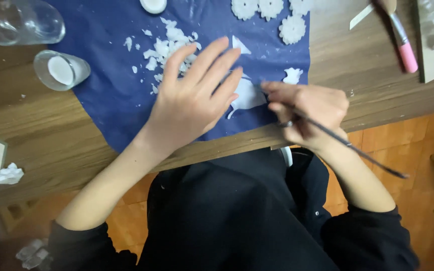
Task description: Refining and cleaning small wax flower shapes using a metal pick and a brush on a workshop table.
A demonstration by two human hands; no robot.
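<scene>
My left hand (194,98) lies flat with fingers spread on a dark blue sheet (111,95), pressing beside a white cut-out shape (247,95). My right hand (310,110) grips a thin dark brush (347,144), its tip hidden at the white shape and its handle pointing back toward me. A heap of white scraps (169,47) lies on the sheet just beyond my left fingers. A small white piece (292,75) sits above my right hand.
White flower-shaped pieces (292,29) lie at the sheet's top right. A small glass of white paste (61,70) and a clear glass vessel (21,20) stand at left. A pink-handled brush (403,42) rests at far right on the wooden table (41,130).
</scene>
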